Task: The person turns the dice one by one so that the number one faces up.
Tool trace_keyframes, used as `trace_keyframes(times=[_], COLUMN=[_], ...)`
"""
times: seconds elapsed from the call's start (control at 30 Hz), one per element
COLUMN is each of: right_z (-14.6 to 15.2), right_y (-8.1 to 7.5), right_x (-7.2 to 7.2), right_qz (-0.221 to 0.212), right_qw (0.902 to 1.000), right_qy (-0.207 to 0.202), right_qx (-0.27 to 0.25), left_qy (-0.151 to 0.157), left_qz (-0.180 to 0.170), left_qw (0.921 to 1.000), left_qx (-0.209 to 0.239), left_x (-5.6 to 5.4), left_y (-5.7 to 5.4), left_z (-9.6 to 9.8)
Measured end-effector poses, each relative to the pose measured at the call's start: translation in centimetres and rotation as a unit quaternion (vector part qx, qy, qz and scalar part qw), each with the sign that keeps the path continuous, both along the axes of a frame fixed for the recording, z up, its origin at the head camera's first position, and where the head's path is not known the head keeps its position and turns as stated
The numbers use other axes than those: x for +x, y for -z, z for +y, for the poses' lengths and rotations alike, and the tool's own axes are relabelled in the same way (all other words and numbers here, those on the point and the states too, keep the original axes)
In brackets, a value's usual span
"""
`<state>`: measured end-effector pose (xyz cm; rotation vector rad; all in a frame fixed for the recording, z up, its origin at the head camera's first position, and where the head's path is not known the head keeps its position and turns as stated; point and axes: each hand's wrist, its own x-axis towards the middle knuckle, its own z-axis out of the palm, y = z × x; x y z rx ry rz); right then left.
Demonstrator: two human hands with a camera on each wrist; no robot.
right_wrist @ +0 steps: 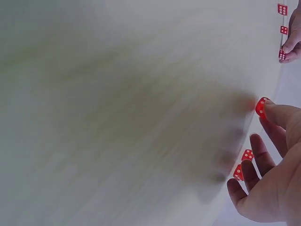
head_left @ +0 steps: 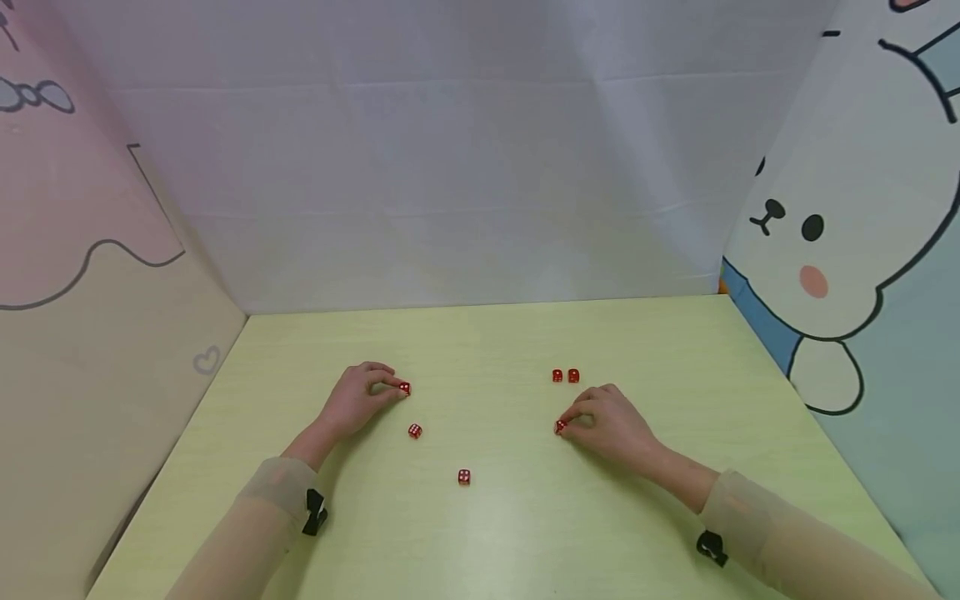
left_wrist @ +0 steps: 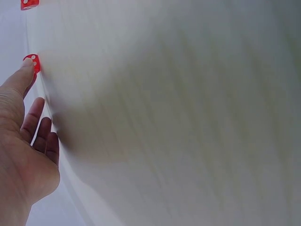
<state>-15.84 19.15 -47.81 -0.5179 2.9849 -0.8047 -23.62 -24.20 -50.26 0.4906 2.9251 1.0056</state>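
Observation:
Near the table's far left, my left hand (head_left: 362, 395) pinches a red die (head_left: 405, 388) with white pips between thumb and finger. The left wrist view shows the thumb lying over part of this die (left_wrist: 35, 61), the other fingers loosely bent. On the right, my right hand (head_left: 611, 423) holds another red die (head_left: 559, 427) at its fingertips. In the right wrist view this die (right_wrist: 261, 107) is partly covered by the thumb. Two red dice (head_left: 573, 376) sit side by side just beyond the right hand. One die (head_left: 415, 431) lies nearer than the left hand, another (head_left: 464, 477) nearer still, between the hands.
The pale yellow-green table (head_left: 480, 550) meets a white cloth backdrop (head_left: 465, 192) at its far edge. Panels with cartoon drawings stand at both sides, a pink and cream one (head_left: 90, 200) on the left and a bear-like figure (head_left: 862, 217) on the right.

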Motion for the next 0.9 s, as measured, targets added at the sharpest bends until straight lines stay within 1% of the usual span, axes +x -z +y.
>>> trace_keyframes(times=[0.07,0.13,0.37,0.7,0.9], right_z=[-0.1,-0.1,-0.4,-0.9,-1.0], right_y=[0.1,0.1,0.4,0.6,1.1], right_x=[0.1,0.1,0.0,0.2,0.1], right_qz=[-0.025,-0.035,-0.032,-0.044,-0.032], right_qw=[0.9992,0.9981,0.9958,0.9945,0.9951], right_qy=[0.012,0.019,0.033,0.040,0.037], right_qx=[-0.028,-0.047,-0.079,-0.086,-0.085], left_qy=[-0.001,-0.001,-0.003,-0.002,0.001], left_qz=[0.001,0.003,0.002,-0.005,0.002], left_qw=[1.0000,1.0000,1.0000,1.0000,1.0000], left_qx=[0.000,-0.001,-0.002,0.002,-0.003], left_x=[0.0,0.0,0.0,0.0,0.0], left_y=[0.0,0.0,0.0,0.0,0.0], left_z=[0.0,0.0,0.0,-0.1,-0.1])
